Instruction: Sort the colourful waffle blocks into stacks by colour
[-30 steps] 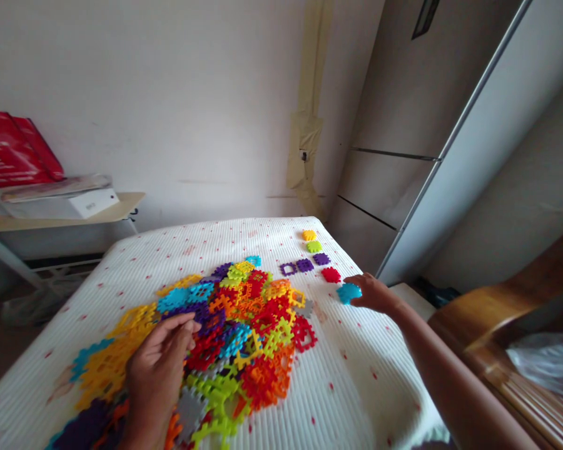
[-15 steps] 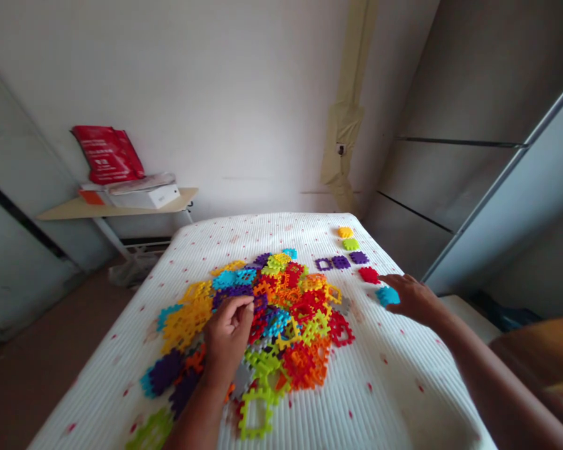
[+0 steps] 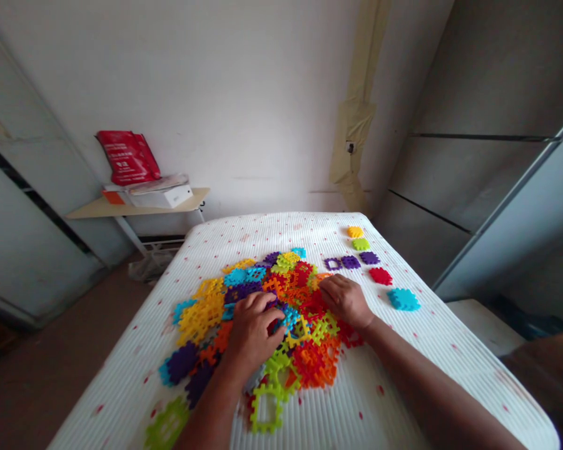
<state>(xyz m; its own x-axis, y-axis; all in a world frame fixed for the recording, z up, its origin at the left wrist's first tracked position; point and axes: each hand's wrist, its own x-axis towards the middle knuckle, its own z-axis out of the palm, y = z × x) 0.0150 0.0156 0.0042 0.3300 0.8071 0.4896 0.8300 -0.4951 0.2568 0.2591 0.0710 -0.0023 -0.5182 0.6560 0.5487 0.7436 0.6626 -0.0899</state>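
Note:
Interlocking plastic tiles in many colours lie in a loose pile (image 3: pixel 206 315) on the white covered surface. My left hand (image 3: pixel 253 328) is over the middle of this pile, fingers curved and thumb apart, close to purple and blue tiles (image 3: pixel 288 317). At the pile's right side, my right hand (image 3: pixel 347 300) bends down onto red and orange tiles, fingers together; its fingertips are hidden, so what they grip cannot be made out. A blue tile (image 3: pixel 404 299) and a red tile (image 3: pixel 381 275) rest to the right of that hand.
Purple tiles (image 3: pixel 350 262), a green tile (image 3: pixel 361 244) and a yellow tile (image 3: pixel 355 232) are set apart at the far right. Behind on the left, a small table (image 3: pixel 94 210) carries a white box (image 3: pixel 162 196) and a red bag (image 3: pixel 127 156). A grey cabinet (image 3: pixel 469 169) stands right.
My right hand has left the blue tile, which lies on the cover, and moved left to the pile. My left hand's fingers have spread from a curled shape. The view has shifted slightly.

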